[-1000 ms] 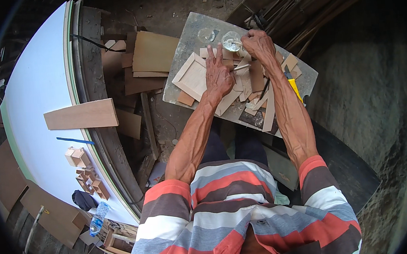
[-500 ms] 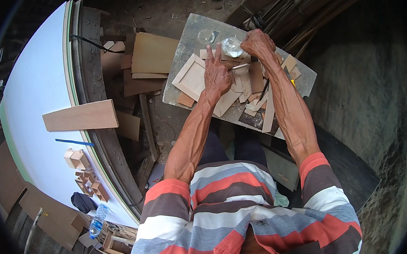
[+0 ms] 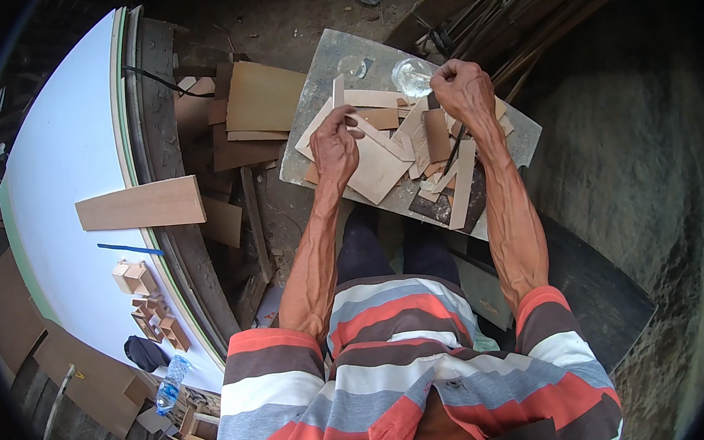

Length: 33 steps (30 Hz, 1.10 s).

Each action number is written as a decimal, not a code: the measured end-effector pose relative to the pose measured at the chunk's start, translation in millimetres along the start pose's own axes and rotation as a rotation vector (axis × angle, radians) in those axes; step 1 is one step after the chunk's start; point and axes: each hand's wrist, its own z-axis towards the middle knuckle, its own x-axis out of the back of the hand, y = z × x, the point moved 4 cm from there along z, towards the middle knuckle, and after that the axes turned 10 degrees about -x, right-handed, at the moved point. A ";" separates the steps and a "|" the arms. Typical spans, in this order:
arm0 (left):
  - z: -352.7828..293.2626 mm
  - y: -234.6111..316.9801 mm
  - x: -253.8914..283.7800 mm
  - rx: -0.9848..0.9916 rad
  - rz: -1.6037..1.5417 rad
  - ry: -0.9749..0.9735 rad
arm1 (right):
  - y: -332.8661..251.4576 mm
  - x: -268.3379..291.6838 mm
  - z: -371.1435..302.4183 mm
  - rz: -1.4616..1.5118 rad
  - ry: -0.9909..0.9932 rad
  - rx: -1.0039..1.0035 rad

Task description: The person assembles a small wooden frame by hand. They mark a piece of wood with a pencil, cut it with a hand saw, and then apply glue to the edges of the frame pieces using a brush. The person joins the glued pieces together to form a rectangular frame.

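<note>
My left hand (image 3: pixel 336 148) is closed around a small pale wood strip (image 3: pixel 338 90), which stands up past the fingers. Beneath that hand lies a square wooden frame with a flat panel (image 3: pixel 377 172). My right hand (image 3: pixel 464 93) pinches a thin pale stick (image 3: pixel 424 74), its far end over or in a see-through container (image 3: pixel 412 83) with whitish contents. How deep the stick reaches is hard to make out. Loose wood offcuts (image 3: pixel 438 135) lie between my hands, and a longer pale strip (image 3: pixel 462 185) rests near my right forearm.
A grey work board (image 3: pixel 323 61) carries these pieces, with a round see-through lid or dish (image 3: pixel 354 67) at its far side. Leftward, a large white panel (image 3: pixel 66 160) bears a wooden board (image 3: pixel 141 203), small wooden boxes (image 3: pixel 133 277) and a plastic bottle (image 3: pixel 171 385). Long strips (image 3: pixel 519 25) lean at far right.
My left hand has drawn back left and nearer, its fingers curling in, and the strip now points away from me. My right hand has shifted slightly right and nearer.
</note>
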 end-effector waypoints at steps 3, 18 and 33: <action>6.0 5.2 -17.8 0.109 -0.442 -0.003 | -14.9 22.6 -40.2 0.067 0.032 0.110; 2.1 80.0 -76.5 0.235 -1.187 -0.095 | -28.7 107.6 -170.0 0.238 0.469 0.604; -26.7 83.0 -100.9 0.176 -1.081 -0.113 | 23.3 87.6 -192.0 0.027 0.424 0.538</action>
